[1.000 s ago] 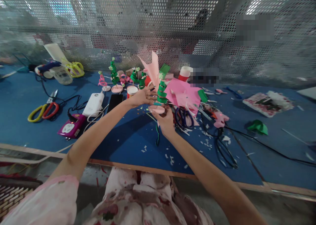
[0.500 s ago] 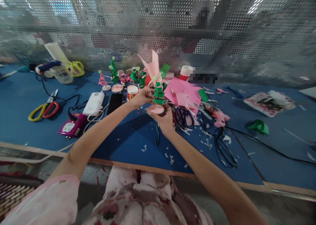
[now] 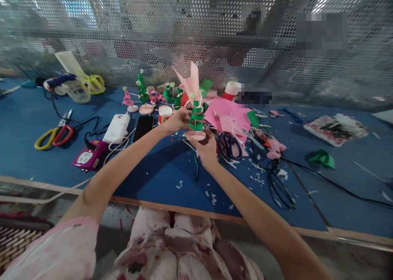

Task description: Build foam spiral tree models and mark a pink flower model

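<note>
A small tree of spiralled green paper stands upright on a round pink base, raised off the table. My right hand grips the pink base from below and the right. On the tree's left side, my left hand has its fingers bent against the green spiral; the fingertips are partly hidden behind it. A second green spiral tree and a small pink spiral piece stand on round bases further left.
Scissors, a purple adapter, a white power bank and a black phone lie left. Pink paper, blue-handled scissors, a pink glue gun and cables lie right. A perforated metal screen rises behind.
The held tree has shifted slightly left, and its pink base appears flatter to the view. Both hands keep nearly the same place.
</note>
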Available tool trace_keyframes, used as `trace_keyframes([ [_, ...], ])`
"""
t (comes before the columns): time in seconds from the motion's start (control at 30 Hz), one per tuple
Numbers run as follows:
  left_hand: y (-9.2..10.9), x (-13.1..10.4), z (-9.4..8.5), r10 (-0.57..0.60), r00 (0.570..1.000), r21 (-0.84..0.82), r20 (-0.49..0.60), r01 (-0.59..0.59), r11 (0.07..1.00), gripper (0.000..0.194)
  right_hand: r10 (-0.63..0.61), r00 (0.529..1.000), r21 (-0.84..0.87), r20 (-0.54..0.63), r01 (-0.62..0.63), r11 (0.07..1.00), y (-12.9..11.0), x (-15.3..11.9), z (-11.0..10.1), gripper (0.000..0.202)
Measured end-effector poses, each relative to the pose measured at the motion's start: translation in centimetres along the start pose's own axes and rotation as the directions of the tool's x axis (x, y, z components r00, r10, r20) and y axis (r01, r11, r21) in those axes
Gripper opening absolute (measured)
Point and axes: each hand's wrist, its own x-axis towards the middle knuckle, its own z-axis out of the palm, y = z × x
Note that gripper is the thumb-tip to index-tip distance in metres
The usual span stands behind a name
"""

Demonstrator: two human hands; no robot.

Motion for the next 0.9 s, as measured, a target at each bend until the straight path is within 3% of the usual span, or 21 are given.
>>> trace_keyframes([
  [0.27, -0.4, 0.0, 0.2, 0.002, 1.000, -0.016, -0.003, -0.002, 1.000, 0.055, 0.031, 0.999, 0.108, 0.028, -0.034, 0.994, -0.1, 0.1, 0.4, 0.050],
  [0.5, -0.6, -0.1, 0.5, 0.013, 0.997, -0.103, 0.072, -0.005, 0.995, 0.068, 0.016, 0.998, 0.164, 0.061, -0.026, 0.986, 0.1, 0.4, 0.2, 0.047],
  [0.7, -0.2, -0.6, 1.1, -0.009, 1.000, -0.205, 0.019, 0.013, 0.979, 0.066, 0.005, 1.000, 0.134, 0.026, -0.009, 0.991, 0.1, 0.4, 0.2, 0.052],
  [0.9, -0.2, -0.4, 1.4, -0.024, 1.000, -0.173, -0.005, 0.023, 0.985, 0.056, 0.012, 0.999, 0.137, 0.042, -0.018, 0.990, -0.4, 0.4, 0.4, 0.047],
])
